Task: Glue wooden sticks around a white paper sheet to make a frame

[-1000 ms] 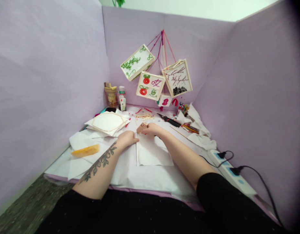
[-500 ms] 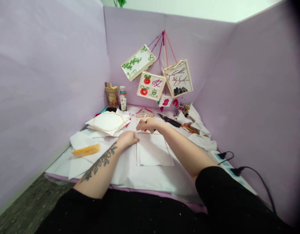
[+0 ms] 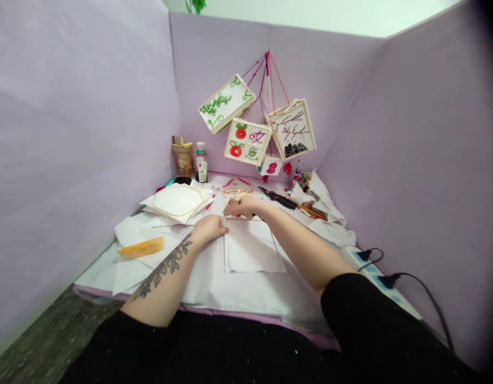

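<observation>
A white paper sheet with thin wooden strips along its edges lies flat on the covered table in front of me. My left hand is closed at its upper left corner, thumb and fingers pinching the edge. My right hand grips a tan glue gun, with a bit of red under the fingers and a dark cord by the wrist. The gun's front end is just above the sheet's upper left corner, close to my left fingertips. My fingers hide much of the gun, and its tip is hard to make out.
Black-handled pliers and crumpled paper lie at the right, near a power strip with plugged cords. At left are stacked paper panels and a yellow strip. Decorated frames hang from strings at the back.
Both hands and the sheet stay practically where they were. The whole view has shifted very slightly.
</observation>
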Motion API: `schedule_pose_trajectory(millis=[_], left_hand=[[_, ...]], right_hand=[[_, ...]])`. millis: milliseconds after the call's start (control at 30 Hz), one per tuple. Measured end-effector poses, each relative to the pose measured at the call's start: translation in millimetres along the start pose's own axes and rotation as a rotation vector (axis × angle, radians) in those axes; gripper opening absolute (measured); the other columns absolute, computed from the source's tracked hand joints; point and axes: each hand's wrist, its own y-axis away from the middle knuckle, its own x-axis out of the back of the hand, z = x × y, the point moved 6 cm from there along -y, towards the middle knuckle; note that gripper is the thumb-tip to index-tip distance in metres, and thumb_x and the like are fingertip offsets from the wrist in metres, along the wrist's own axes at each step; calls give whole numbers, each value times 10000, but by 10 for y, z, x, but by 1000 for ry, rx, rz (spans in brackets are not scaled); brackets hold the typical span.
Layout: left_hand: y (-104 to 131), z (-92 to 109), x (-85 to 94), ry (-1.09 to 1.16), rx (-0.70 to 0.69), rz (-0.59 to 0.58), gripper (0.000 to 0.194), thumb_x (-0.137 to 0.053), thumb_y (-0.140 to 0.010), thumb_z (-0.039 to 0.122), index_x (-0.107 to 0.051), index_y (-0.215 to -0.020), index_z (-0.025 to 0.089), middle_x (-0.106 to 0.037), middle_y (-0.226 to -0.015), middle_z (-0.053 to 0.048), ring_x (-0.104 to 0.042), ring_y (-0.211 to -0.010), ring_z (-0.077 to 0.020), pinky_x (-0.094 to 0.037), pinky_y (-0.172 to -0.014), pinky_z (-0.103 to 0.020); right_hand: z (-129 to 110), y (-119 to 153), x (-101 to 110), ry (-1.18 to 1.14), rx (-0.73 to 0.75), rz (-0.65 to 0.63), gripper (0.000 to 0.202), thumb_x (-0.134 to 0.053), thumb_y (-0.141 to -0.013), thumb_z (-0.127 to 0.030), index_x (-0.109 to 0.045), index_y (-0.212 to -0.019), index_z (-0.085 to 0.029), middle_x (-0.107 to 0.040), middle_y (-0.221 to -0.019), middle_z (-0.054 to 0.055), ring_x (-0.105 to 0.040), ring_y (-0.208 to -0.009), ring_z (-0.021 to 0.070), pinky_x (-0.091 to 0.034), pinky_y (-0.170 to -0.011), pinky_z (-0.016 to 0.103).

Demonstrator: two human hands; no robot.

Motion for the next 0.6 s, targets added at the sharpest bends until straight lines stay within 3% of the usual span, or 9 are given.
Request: schedule_pose_trajectory(millis=[333,600], left_hand=[[-6,-17,-7,27,9,16,267,-584,-734,463,-590,-797,204,-663,-821,-49,-619,-827,-223,-406,-646,-287],[-40,-36,16,30,-9,141,425,-667,-661,468,-542,-958,191,-604,-1075,-113,-545,-1044,-293,-420,-783,-334]], right_hand=[[-33,-15,-25,64,66,-54,354,-678,-664,-427,-724,-904,-172,-700,-875,62,-632,-733,177,-434,-556,222],[-74,58,0,81,71,-62,358,-652,-690,-418,-716,-945,-174,-697,-923,61,-632,-754,175,-431,-554,221]])
